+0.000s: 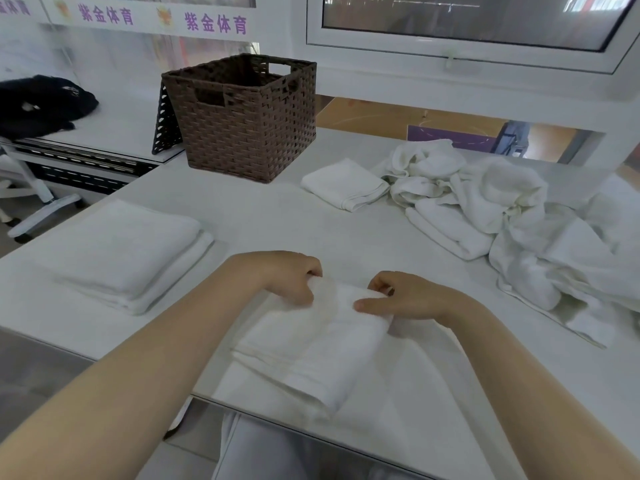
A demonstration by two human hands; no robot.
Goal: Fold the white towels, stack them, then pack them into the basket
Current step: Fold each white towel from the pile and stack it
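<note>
Fingers of both my hands curl onto the far edge of the soft white terry towel (311, 344), folded into a thick rectangle on the smooth white table (242, 220). My left hand (287, 275) pinches its far left corner; my right hand (401, 296) pinches the far right, thumb lying flat on the nap. Left of my fingers sits a neat stack of folded white towels (121, 251). Beyond them stands the square brown woven wicker basket (246, 119), a small folded white towel (346, 183) beside it. Right lies a rumpled heap of unfolded white towels (502, 216).
</note>
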